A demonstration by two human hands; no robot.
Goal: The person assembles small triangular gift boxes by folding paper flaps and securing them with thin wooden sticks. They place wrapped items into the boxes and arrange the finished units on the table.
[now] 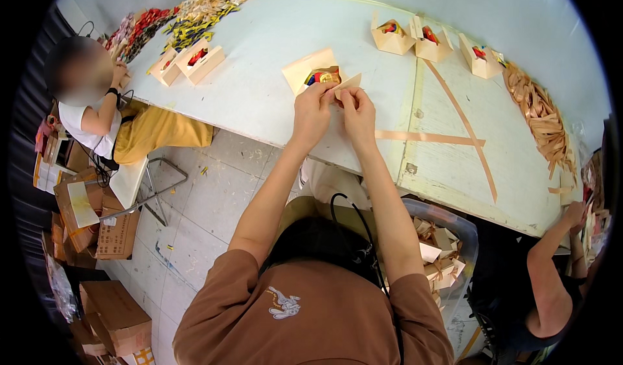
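Note:
At the near edge of the table, both my hands are on a cream cardboard box (304, 68) with its flaps standing up. Colourful wrapped pieces (323, 77) in red, blue and gold show inside it. My left hand (313, 110) has its fingers closed on the box's near side. Close beside it, my right hand (357, 109) pinches the box's right near edge, next to a raised flap. The fingertips hide part of the near side. To the right of my hands lie two flat tan ribbons, one crosswise (431, 137) and one slanting (452, 100).
Filled open boxes stand at the far right (433, 48) and left (200, 65). Ribbons (533, 109) are heaped along the right edge, wrapped packets (188, 31) at the back left. Below the table is a plastic bin (468, 235) of boxes. One person sits left, another works right.

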